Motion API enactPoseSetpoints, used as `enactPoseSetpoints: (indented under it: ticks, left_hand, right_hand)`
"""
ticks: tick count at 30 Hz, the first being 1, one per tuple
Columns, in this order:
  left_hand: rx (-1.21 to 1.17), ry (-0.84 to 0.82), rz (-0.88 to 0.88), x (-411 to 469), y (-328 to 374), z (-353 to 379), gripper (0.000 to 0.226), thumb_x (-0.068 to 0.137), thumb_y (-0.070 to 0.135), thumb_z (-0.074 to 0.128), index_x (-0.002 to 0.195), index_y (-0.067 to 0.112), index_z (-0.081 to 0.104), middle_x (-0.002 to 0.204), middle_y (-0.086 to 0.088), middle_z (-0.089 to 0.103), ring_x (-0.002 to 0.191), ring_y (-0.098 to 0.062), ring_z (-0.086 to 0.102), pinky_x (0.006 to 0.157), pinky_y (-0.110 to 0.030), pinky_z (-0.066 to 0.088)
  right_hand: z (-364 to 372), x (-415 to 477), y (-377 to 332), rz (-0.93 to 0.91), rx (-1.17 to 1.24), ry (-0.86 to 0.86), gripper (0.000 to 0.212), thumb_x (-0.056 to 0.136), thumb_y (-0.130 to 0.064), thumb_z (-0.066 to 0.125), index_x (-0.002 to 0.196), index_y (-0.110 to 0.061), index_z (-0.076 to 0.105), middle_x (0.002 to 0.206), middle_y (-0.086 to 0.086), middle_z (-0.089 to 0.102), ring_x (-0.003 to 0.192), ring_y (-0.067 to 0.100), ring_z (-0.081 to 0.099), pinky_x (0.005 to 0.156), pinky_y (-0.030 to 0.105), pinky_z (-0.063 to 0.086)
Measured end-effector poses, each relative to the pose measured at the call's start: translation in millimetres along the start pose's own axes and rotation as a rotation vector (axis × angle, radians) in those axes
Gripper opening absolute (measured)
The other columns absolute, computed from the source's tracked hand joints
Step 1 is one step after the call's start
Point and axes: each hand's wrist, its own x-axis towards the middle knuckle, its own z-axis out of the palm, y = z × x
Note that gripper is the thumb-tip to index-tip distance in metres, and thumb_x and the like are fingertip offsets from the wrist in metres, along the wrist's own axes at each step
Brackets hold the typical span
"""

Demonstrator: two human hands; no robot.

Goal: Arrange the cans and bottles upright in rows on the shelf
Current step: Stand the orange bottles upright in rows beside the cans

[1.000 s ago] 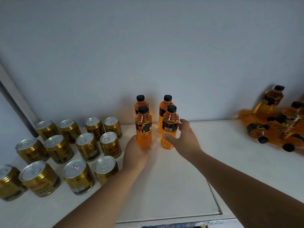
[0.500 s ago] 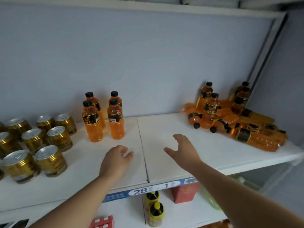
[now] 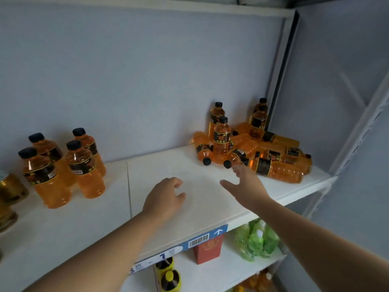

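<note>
Bottles, orange: four upright point(image 3: 84, 165) in a two-by-two block, shelf point(image 3: 63, 224) left; jumbled pile point(image 3: 273, 157) at right, mostly lying. Left hand point(image 3: 164, 199) loosely curled, empty; right hand point(image 3: 246, 186) spread, empty, fingertips near the pile.

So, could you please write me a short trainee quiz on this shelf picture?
1. True or false: the right hand grips a bottle.
2. How many bottles stand in the left group?
3. Which lies nearer the pile: A left hand, B right hand?

Key: 1 false, it is open and empty, its fingers just short of the pile. 2 four. 3 B.
</note>
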Motion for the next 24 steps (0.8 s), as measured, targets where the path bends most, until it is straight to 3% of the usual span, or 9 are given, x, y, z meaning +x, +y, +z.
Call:
enactPoseSetpoints:
  ticks: [7, 11, 14, 20, 24]
  left_hand:
    - [0.214, -0.020, 0.262, 111, 22, 3, 0.054, 0.095, 0.023, 0.061, 0.147, 0.027, 0.046, 0.145, 0.002, 0.052, 0.127, -0.020, 0.053, 0.100, -0.034, 0.050]
    - [0.343, -0.019, 0.489, 165, 25, 10, 0.065, 0.091, 0.014, 0.061, 0.151, 0.025, 0.041, 0.151, -0.002, 0.044, 0.133, -0.027, 0.046, 0.106, -0.038, 0.045]
    - [0.459, -0.030, 0.628, 192, 23, 16, 0.070, 0.084, 0.009, 0.065, 0.149, 0.023, 0.043, 0.147, -0.003, 0.050, 0.132, -0.030, 0.046, 0.107, -0.041, 0.045]
    - [0.598, -0.083, 0.808, 222, 24, 29, 0.065, 0.083, 0.013, 0.070, 0.144, 0.025, 0.050, 0.145, 0.000, 0.051, 0.135, -0.027, 0.043, 0.104, -0.045, 0.044]
    - [0.667, -0.078, 0.853, 232, 24, 36, 0.068, 0.068, 0.020, 0.084, 0.133, 0.022, 0.061, 0.134, -0.003, 0.062, 0.123, -0.031, 0.057, 0.093, -0.047, 0.051]
  right_hand:
    - [-7, 75, -2, 0.073, 0.043, 0.113, 0.054, 0.088, -0.044, 0.072, 0.134, -0.023, 0.052, 0.131, -0.001, 0.055, 0.107, 0.016, 0.054, 0.085, 0.028, 0.045]
    - [0, 111, 2, 0.122, -0.001, 0.135, 0.066, 0.084, -0.045, 0.075, 0.139, -0.024, 0.047, 0.136, -0.002, 0.054, 0.123, 0.021, 0.052, 0.097, 0.038, 0.050]
    - [11, 129, 6, 0.131, -0.149, 0.115, 0.076, 0.076, -0.056, 0.076, 0.139, -0.028, 0.043, 0.137, -0.002, 0.052, 0.128, 0.024, 0.045, 0.105, 0.049, 0.045]
    - [25, 164, 8, 0.107, -0.233, 0.013, 0.087, 0.072, -0.066, 0.074, 0.141, -0.026, 0.040, 0.140, 0.000, 0.052, 0.135, 0.027, 0.043, 0.115, 0.048, 0.026]
    - [35, 183, 16, 0.096, -0.294, -0.010, 0.089, 0.071, -0.072, 0.071, 0.141, -0.029, 0.038, 0.133, -0.004, 0.059, 0.132, 0.025, 0.049, 0.117, 0.049, 0.020]
